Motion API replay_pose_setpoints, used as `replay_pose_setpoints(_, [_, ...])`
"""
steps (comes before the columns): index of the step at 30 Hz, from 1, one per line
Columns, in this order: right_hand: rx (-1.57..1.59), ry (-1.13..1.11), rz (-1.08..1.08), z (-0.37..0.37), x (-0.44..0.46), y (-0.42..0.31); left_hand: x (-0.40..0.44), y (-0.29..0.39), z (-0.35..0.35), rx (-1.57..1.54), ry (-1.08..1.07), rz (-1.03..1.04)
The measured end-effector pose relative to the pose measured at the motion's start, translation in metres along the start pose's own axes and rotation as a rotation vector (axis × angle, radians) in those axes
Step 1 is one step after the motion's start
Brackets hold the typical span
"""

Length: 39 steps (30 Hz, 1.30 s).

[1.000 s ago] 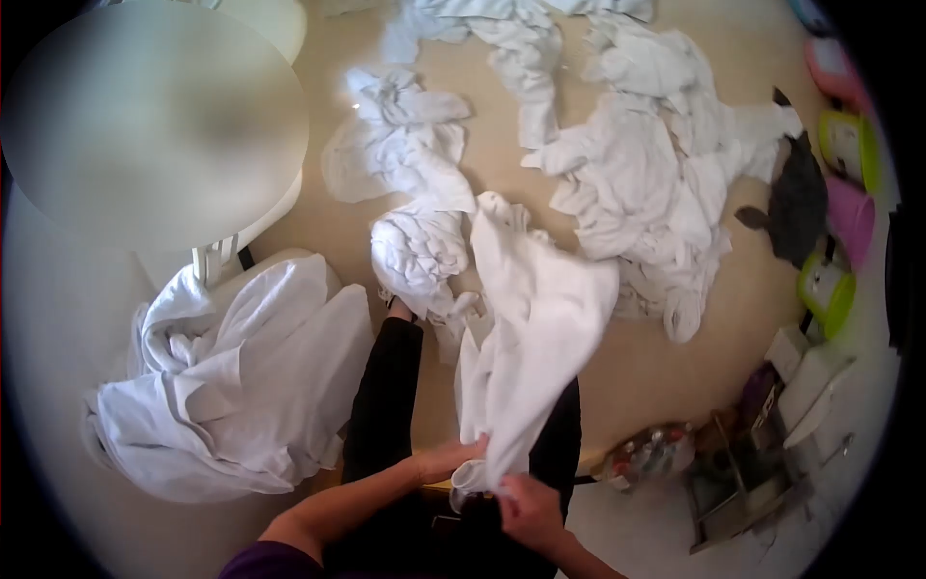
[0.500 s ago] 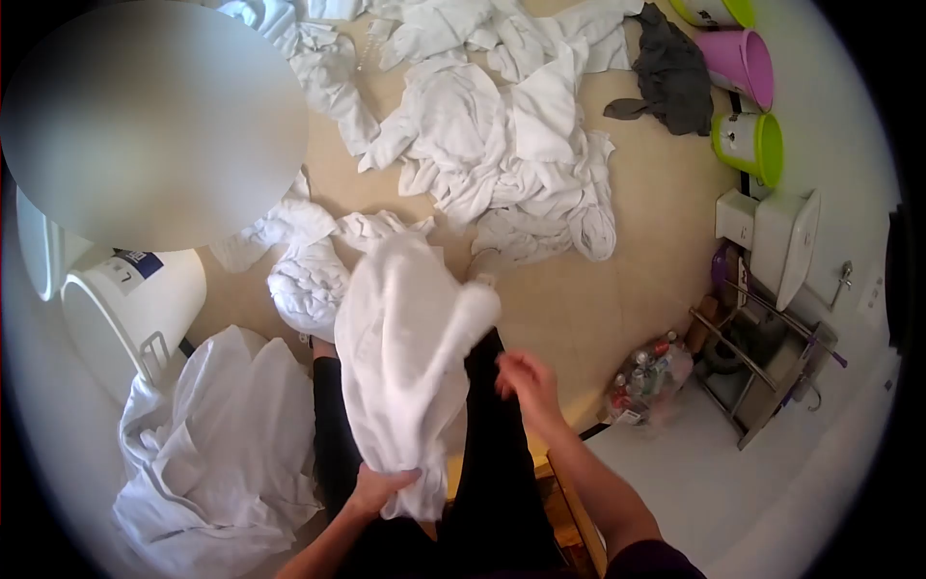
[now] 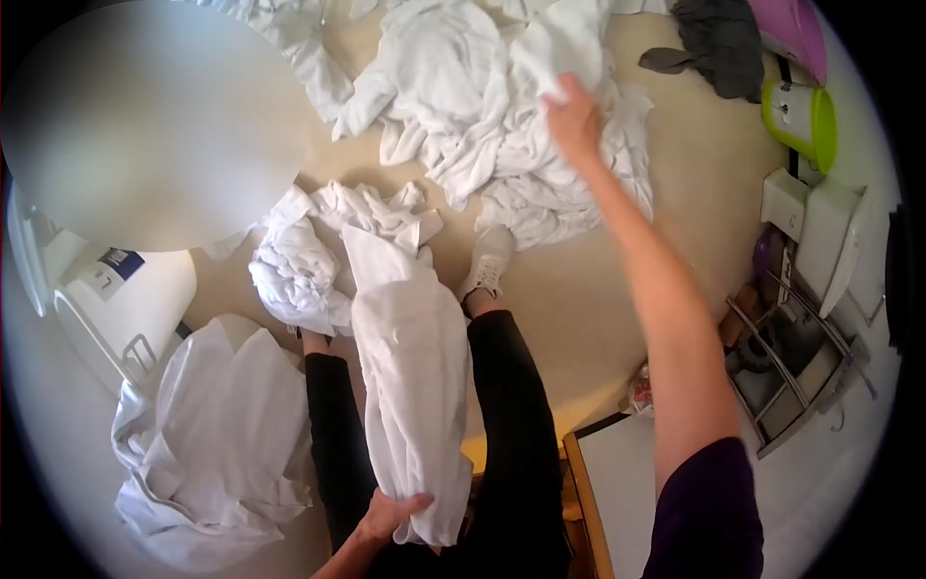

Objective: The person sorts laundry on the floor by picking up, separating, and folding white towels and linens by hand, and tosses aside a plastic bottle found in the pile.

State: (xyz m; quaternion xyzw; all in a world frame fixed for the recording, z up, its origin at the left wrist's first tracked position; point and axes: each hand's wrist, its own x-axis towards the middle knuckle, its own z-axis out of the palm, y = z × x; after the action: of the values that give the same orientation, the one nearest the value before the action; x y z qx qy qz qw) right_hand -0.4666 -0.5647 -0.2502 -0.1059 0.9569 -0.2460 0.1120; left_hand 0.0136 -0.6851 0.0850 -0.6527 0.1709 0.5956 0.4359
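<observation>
A long white cloth (image 3: 410, 357) is bunched at its near end in my left hand (image 3: 391, 516). It stretches away from me between my legs, and its far end lies by a smaller crumpled white cloth (image 3: 371, 207). My right arm reaches far forward over the floor. At the large pile of white cloths (image 3: 444, 77), the fingers of my right hand (image 3: 577, 121) are bent and pinched at the lower edge of one white cloth (image 3: 555, 43). The fingertips are slightly blurred.
To my left stand a white bucket (image 3: 159, 299) and a heap of white cloth (image 3: 227, 425). A rolled white bundle (image 3: 299, 275) lies by my foot. On the right are a dark grey cloth (image 3: 719, 43), a green bucket (image 3: 801, 121) and a metal-framed object (image 3: 781, 357).
My right hand has moved from beside my knee forward to the cloth pile. The cloth in my left hand has dropped from a billowing shape to a long, narrow one. My view has shifted.
</observation>
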Motion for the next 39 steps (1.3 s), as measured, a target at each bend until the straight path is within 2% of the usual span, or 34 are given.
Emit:
replay_pose_setpoints(1, [0.252,0.067,-0.183,-0.032,-0.042,-0.043,0.0,0.006,0.006,-0.022,-0.007,0.052])
replay_pose_setpoints(2, [0.371,0.098,-0.288,-0.067,-0.086,-0.082,0.0,0.009,0.007,-0.002,-0.01,0.07])
replay_pose_setpoints(3, [0.538,-0.033,-0.237,-0.107,-0.134,-0.12,-0.004,0.009,0.006,-0.09,-0.024,0.083])
replay_pose_setpoints(4, [0.521,-0.128,-0.499,-0.134,-0.175,-0.132,-0.011,0.008,0.002,-0.178,-0.035,0.089])
replay_pose_setpoints(5, [0.607,-0.27,-0.511,-0.165,-0.215,-0.157,-0.021,0.009,-0.002,-0.165,-0.063,0.095])
replay_pose_setpoints(6, [0.554,-0.54,-0.517,-0.191,-0.247,-0.176,-0.03,0.013,-0.004,-0.142,-0.06,0.105])
replay_pose_setpoints(8, [0.654,-0.564,-0.375,-0.208,-0.325,-0.2,-0.045,0.02,-0.01,-0.149,-0.092,0.119])
replay_pose_setpoints(9, [0.626,-0.752,-0.394,-0.214,-0.364,-0.207,-0.043,0.011,-0.026,-0.128,-0.084,0.105])
replay_pose_setpoints(10, [0.641,-0.802,-0.385,-0.219,-0.399,-0.227,-0.047,0.017,-0.025,-0.128,-0.078,0.121])
replay_pose_setpoints(11, [0.494,-0.706,-0.494,-0.232,-0.41,-0.244,-0.053,0.024,-0.022,-0.333,-0.136,0.174])
replay_pose_setpoints(12, [0.508,-0.711,-0.503,-0.234,-0.419,-0.257,-0.058,0.025,-0.024,-0.541,-0.192,0.222])
replay_pose_setpoints(14, [0.365,-0.724,-0.593,-0.227,-0.43,-0.276,-0.044,0.016,-0.046,-0.639,-0.149,0.23])
replay_pose_setpoints(16, [0.377,-0.684,-0.673,-0.211,-0.432,-0.286,-0.031,0.001,-0.079,-0.451,-0.24,0.095])
replay_pose_setpoints(17, [0.404,-0.752,-0.694,-0.199,-0.435,-0.289,-0.022,-0.006,-0.094,-0.3,-0.251,0.021])
replay_pose_setpoints(18, [0.429,-0.82,-0.72,-0.189,-0.43,-0.29,-0.023,-0.011,-0.097,-0.323,-0.254,0.012])
replay_pose_setpoints(19, [0.539,-1.15,-0.736,-0.174,-0.417,-0.285,-0.026,-0.013,-0.098,0.191,-0.237,0.23])
replay_pose_setpoints(20, [0.833,-1.445,-0.507,-0.156,-0.389,-0.279,-0.023,-0.014,-0.103,0.71,-0.208,0.442])
replay_pose_setpoints(21, [1.12,-1.711,-0.229,-0.135,-0.36,-0.274,0.024,-0.086,-0.144,0.75,-0.23,0.847])
replay_pose_setpoints(22, [1.141,-1.409,-0.143,-0.101,-0.348,-0.265,-0.013,-0.056,-0.091,0.234,0.086,0.179])
replay_pose_setpoints(23, [0.881,-1.027,-0.195,-0.075,-0.314,-0.263,-0.016,-0.062,-0.091,0.451,0.141,-0.072])
replay_pose_setpoints(24, [0.801,-0.659,-0.298,-0.026,-0.287,-0.25,-0.008,-0.087,-0.101,0.503,0.093,-0.081])
replay_pose_setpoints(25, [0.694,-0.505,-0.22,0.025,-0.254,-0.232,-0.004,-0.109,-0.109,0.53,-0.026,-0.046])
replay_pose_setpoints(26, [0.582,-0.371,-0.181,0.078,-0.213,-0.221,-0.016,-0.079,-0.094,0.467,-0.103,-0.07])
replay_pose_setpoints(27, [0.491,-0.182,-0.331,0.118,-0.172,-0.203,-0.031,-0.062,-0.081,0.577,-0.058,0.031])
replay_pose_setpoints(28, [0.329,-0.081,-0.334,0.173,-0.133,-0.179,-0.035,-0.057,-0.078,0.686,-0.012,0.123])
replay_pose_setpoints(29, [0.093,-0.13,-0.271,0.21,-0.097,-0.161,-0.02,-0.061,-0.084,0.673,-0.015,0.101])
replay_pose_setpoints(30, [-0.142,-0.176,-0.117,0.228,-0.074,-0.157,-0.006,-0.069,-0.09,0.421,-0.107,0.101])
replay_pose_setpoints(31, [-0.28,-0.352,-0.01,0.236,-0.066,-0.148,0.001,-0.076,-0.096,0.164,-0.191,0.096])
replay_pose_setpoints(32, [-0.417,-0.524,0.092,0.229,-0.058,-0.157,-0.004,-0.02,-0.099,0.307,-0.194,-0.283])
replay_pose_setpoints(34, [-0.536,-0.528,0.052,0.257,-0.049,-0.138,0.015,-0.045,-0.116,0.189,-0.276,-0.15])
replay_pose_setpoints(35, [-0.499,-0.474,0.085,0.257,-0.05,-0.138,0.031,-0.055,-0.123,0.174,-0.267,-0.119])
replay_pose_setpoints(37, [-0.341,-0.471,0.152,0.241,-0.072,-0.121,0.026,-0.083,-0.13,-0.342,-0.239,-0.258])
replay_pose_setpoints(38, [-0.218,-0.51,0.177,0.226,-0.087,-0.113,0.013,-0.069,-0.13,-0.367,-0.224,-0.294])
replay_pose_setpoints(39, [0.122,-0.517,0.317,0.204,-0.108,-0.107,0.001,-0.072,-0.132,-0.344,-0.249,-0.272])
